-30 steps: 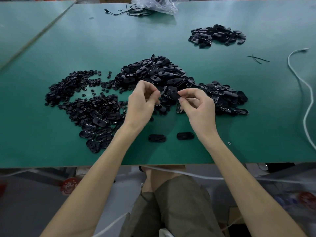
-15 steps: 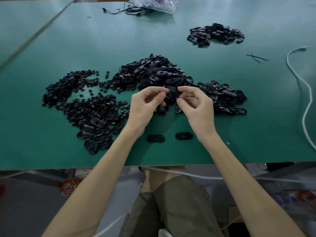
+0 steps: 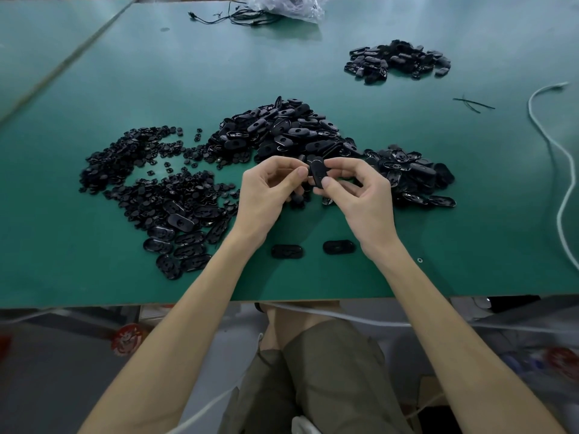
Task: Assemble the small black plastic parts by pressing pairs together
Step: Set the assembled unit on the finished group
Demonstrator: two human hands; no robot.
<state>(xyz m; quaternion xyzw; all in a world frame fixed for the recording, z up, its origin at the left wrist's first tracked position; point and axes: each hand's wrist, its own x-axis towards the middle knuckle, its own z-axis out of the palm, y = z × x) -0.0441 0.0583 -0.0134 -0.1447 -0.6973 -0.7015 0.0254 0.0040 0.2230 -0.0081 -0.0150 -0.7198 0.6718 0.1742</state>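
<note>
Above the green table [image 3: 313, 64], my left hand [image 3: 269, 195] and my right hand [image 3: 360, 195] meet at one black oval plastic part [image 3: 317, 171]. My right thumb and forefinger pinch it, and my left thumb and fingertips pinch its left edge. A big heap of oval shells [image 3: 282, 130] lies just behind the hands. Small round black pieces [image 3: 131, 158] spread out to the left. Two oval parts [image 3: 287, 251] [image 3: 339, 247] lie on the table under my wrists.
A separate pile of black parts [image 3: 398, 61] sits at the far right. A white cord [image 3: 560, 170] runs along the right side. Black cables [image 3: 238, 17] and a clear plastic bag [image 3: 282, 6] lie at the far edge. Black ties [image 3: 473, 103] lie near the cord.
My hands came together: the left hand moved right to the part held in my right hand, and both now pinch it.
</note>
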